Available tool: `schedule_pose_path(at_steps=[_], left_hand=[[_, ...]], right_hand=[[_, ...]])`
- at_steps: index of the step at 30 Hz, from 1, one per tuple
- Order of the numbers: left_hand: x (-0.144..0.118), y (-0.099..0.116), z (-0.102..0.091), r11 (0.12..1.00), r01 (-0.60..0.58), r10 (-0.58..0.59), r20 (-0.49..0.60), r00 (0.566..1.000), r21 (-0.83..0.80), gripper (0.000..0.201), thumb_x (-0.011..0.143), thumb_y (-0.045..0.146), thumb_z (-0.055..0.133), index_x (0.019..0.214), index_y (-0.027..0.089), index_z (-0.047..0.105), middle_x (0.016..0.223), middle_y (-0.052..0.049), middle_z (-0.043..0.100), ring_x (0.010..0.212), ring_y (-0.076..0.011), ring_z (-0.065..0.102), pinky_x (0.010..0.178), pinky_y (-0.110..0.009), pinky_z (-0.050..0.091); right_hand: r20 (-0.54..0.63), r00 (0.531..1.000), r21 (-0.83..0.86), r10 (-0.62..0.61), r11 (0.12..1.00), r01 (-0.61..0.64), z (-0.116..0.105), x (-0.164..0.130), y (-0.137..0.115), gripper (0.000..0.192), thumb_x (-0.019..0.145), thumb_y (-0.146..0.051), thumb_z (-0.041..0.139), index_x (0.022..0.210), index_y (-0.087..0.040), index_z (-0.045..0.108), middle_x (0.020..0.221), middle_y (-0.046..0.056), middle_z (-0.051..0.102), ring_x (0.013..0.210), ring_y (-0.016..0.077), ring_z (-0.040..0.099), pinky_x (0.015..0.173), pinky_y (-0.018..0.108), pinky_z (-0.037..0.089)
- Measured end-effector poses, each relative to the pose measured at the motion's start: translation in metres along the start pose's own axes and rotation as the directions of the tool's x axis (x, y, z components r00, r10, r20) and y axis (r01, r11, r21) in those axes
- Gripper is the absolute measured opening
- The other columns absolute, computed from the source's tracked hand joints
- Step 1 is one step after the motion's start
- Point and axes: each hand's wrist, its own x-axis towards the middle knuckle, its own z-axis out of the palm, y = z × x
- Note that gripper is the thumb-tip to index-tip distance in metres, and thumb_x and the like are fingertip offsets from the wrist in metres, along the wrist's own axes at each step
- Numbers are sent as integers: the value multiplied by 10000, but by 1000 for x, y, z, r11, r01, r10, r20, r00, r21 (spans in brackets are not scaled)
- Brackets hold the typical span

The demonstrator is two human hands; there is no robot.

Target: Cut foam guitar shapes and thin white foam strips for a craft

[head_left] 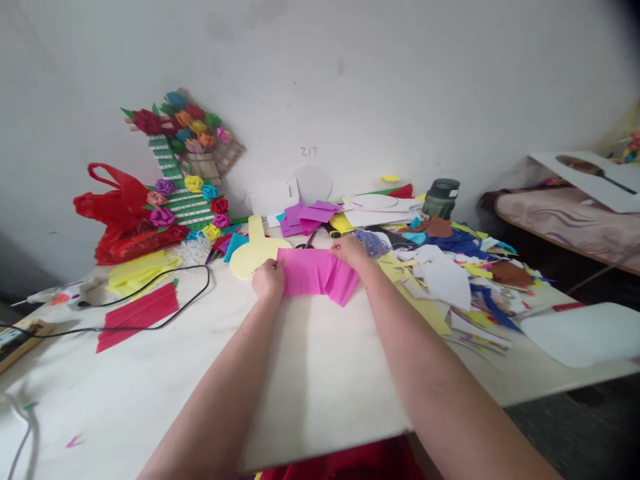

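Observation:
A piece of pink crepe paper [306,272] is stretched between my two hands above the middle of the table, its right part folded and hanging askew. My left hand [269,279] pinches its left edge. With closed fingers, my right hand [351,253] grips the top edge near the right corner. Just behind the left hand lies a pale yellow paper cutout [245,257], round with a straight strip. Scissors [306,245] lie behind the pink paper, partly hidden by it.
Paper scraps [445,273] crowd the right side, with a dark green bottle [441,198] behind. At left are red crepe paper [140,313], a black cord [207,287], a glue gun [60,293] and a red bag [120,220]. Paper flowers on a green-striped stand [193,208] lean against the wall.

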Motion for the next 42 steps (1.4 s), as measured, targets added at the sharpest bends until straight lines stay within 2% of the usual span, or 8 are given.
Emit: schedule_pose_path(at_steps=[11, 18, 22, 29, 32, 35, 38, 42], left_hand=[[1, 1, 1, 997, -7, 3, 58, 998, 77, 370, 826, 434, 377, 926, 205, 651, 927, -164, 651, 900, -306, 586, 675, -368, 408], [4, -3, 6, 997, -5, 2, 45, 999, 78, 327, 832, 373, 387, 954, 192, 630, 935, -159, 655, 895, -290, 602, 698, -365, 425], [4, -3, 4, 993, 52, -57, 40, 998, 108, 284, 826, 360, 412, 936, 205, 623, 935, -135, 660, 892, -274, 608, 701, -355, 436], [4, -5, -7, 982, 62, -68, 31, 997, 179, 243, 834, 353, 423, 957, 225, 588, 905, -122, 652, 851, -272, 607, 691, -371, 432], [-3, 2, -13, 981, -52, 68, -83, 994, 185, 289, 844, 335, 421, 1087, 224, 532, 939, -119, 643, 898, -267, 587, 737, -385, 431], [-16, 12, -12, 915, -375, 394, -124, 911, 148, 323, 861, 329, 390, 1117, 190, 529, 1051, -124, 608, 1075, -248, 498, 846, -359, 412], [-25, 15, 0, 741, -671, 671, 10, 742, 9, 411, 875, 377, 369, 1205, 160, 479, 1263, -113, 498, 1211, -198, 391, 989, -323, 323], [-21, 4, 19, 661, -743, 741, 259, 620, -110, 431, 919, 336, 250, 1291, 191, 413, 1406, -87, 350, 1309, -190, 263, 1048, -374, 240]], right_hand=[[-80, 985, -215, -151, 968, 131, 3, -7, -31, 292, 794, -325, 526, 1013, -167, 640, 1072, 143, 604, 1025, 267, 515, 828, 342, 385], [126, 985, -48, -120, 991, 127, 51, -32, -88, 552, 886, -382, 234, 1338, -88, 350, 1393, 157, 343, 1258, 303, 317, 1014, 459, 236], [307, 939, -34, -155, 984, 174, 67, -38, -82, 633, 878, -477, 127, 1419, -151, 166, 1494, 50, 114, 1364, 258, 40, 1067, 520, 23], [319, 937, -53, -140, 985, 166, 65, -36, -75, 698, 849, -560, 136, 1420, -160, 175, 1499, 25, 79, 1359, 301, 15, 1075, 499, -1], [313, 939, -63, -145, 983, 173, 66, -36, -76, 692, 851, -567, 130, 1421, -175, 171, 1499, 33, 88, 1358, 304, 33, 1073, 506, 23], [328, 932, -102, -153, 975, 196, 67, -36, -75, 625, 872, -493, 201, 1421, -195, 168, 1499, 34, 89, 1355, 312, 52, 1069, 516, 72], [352, 917, -150, -188, 956, 254, 66, -35, -74, 630, 860, -405, 341, 1426, -222, 133, 1502, 27, 55, 1358, 315, 20, 1073, 516, 79], [435, 878, -152, -200, 945, 290, 60, -32, -72, 723, 821, -426, 438, 1428, -223, 104, 1500, 27, 7, 1364, 291, -16, 1092, 484, 24]])
